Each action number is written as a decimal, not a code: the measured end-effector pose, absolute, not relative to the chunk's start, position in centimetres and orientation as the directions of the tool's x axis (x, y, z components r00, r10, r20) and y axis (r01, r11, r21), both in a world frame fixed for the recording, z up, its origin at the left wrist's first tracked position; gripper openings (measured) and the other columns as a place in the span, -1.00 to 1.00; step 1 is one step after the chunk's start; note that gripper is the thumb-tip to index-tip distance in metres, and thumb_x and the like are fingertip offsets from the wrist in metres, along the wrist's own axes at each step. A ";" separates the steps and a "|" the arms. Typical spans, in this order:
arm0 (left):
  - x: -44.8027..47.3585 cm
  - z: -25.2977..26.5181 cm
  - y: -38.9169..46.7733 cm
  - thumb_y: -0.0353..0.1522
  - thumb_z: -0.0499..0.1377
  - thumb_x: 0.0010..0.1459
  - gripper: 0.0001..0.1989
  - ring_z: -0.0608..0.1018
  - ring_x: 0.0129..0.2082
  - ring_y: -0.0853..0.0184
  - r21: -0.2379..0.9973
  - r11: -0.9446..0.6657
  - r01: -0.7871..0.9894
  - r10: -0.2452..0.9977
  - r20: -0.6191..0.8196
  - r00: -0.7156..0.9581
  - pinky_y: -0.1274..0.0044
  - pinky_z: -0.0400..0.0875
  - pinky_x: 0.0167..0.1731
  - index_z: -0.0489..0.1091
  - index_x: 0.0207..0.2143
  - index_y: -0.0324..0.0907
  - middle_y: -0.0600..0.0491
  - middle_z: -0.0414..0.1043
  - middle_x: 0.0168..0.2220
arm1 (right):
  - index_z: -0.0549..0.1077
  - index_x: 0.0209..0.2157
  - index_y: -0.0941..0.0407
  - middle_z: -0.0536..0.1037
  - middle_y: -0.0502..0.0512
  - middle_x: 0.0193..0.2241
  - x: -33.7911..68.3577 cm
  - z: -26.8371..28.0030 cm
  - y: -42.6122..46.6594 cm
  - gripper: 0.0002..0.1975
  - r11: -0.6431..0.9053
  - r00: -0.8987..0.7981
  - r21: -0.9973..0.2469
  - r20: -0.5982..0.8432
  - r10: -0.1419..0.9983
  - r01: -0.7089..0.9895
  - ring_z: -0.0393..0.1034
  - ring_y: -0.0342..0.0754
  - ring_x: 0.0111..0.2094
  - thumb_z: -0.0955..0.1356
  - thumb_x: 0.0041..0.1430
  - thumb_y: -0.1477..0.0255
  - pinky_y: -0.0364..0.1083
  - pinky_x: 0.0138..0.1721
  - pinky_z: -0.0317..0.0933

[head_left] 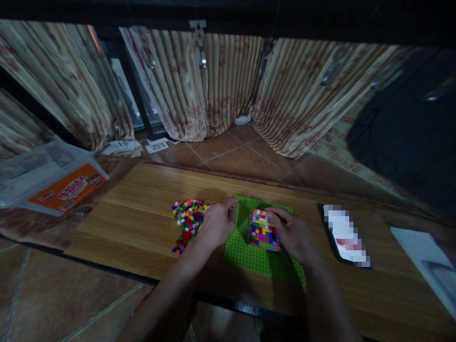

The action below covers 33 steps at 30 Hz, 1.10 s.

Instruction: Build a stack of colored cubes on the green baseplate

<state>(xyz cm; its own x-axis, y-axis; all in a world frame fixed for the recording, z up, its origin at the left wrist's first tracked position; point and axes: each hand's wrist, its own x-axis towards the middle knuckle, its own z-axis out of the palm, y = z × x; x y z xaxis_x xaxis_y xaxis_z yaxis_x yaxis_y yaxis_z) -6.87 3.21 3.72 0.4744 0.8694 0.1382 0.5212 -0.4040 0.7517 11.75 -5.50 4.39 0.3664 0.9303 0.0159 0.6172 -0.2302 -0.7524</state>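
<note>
A multicoloured block of small toy bricks (261,230) sits on the green studded baseplate (242,261). My right hand (294,235) is closed at the block's upper right side, with thumb and forefinger on its edge; part of the block is hidden under it. Over the baseplate's left edge, my left hand (219,223) has its fingers curled together in a pinch. Whatever may be between those fingertips is too small to see. Just left of that hand lies a loose pile of small coloured bricks (188,218), partly covered by the hand and wrist.
The wooden table (124,213) carries a phone (347,237) to the right of the baseplate and a white sheet (423,261) at the far right. A clear plastic tub with an orange label (67,187) stands at left. Striped curtains (228,90) hang beyond the tiled floor.
</note>
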 end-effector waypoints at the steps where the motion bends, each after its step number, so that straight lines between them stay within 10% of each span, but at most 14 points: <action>1: -6.9 3.7 3.2 -0.48 0.05 0.18 -0.67 0.60 -0.13 0.28 0.744 -0.406 0.531 0.869 0.135 0.476 0.46 0.47 -0.06 0.46 -0.04 -0.17 -0.04 0.57 -0.10 | 0.56 -0.17 0.08 0.61 0.11 -0.20 11.7 4.4 -5.4 -0.60 -0.221 0.362 -0.756 0.023 0.932 0.616 0.47 0.03 -0.18 0.23 0.19 0.15 -0.02 -0.11 0.27; 33: -5.0 4.0 0.5 -0.36 0.06 0.21 -0.64 0.57 -0.14 0.30 0.769 -0.432 0.470 0.812 0.105 0.574 0.47 0.45 -0.06 0.39 0.05 -0.14 0.03 0.56 -0.11 | 0.59 -0.35 0.17 0.57 0.06 -0.52 10.4 4.3 -4.5 -0.53 -0.299 0.459 -0.893 -0.121 0.880 0.337 0.43 -0.03 -0.46 0.30 0.09 0.05 -0.12 -0.44 0.23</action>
<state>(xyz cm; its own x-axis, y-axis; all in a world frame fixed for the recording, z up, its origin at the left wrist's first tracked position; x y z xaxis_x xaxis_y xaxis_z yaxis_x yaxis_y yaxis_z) -5.00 0.49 3.98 0.5742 0.8120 0.1049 0.4704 -0.4321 0.7694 10.39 -4.50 4.32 0.4590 0.8801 -0.1214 0.3374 -0.2990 -0.8926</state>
